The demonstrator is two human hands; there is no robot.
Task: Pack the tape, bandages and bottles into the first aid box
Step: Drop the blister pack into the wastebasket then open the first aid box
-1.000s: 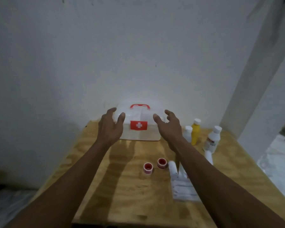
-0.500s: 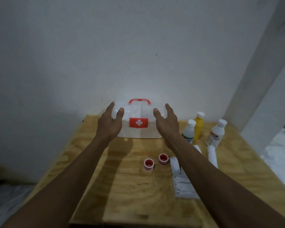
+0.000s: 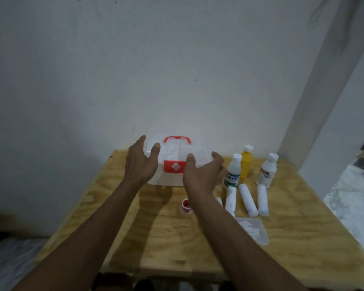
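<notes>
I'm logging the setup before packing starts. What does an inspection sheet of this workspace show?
Surface: plywood table, bare wood, against a white wall.
Job's things: first aid box shut, at the back; three bottles upright to its right; bandage rolls lying in front of them; one red tape roll visible; clear flat packet nearer.
Clutter: nothing seen.
Grips: left hand and right hand open, empty, at the box's sides.
Cables: nothing seen.
Surroundings: white pillar at right.
</notes>
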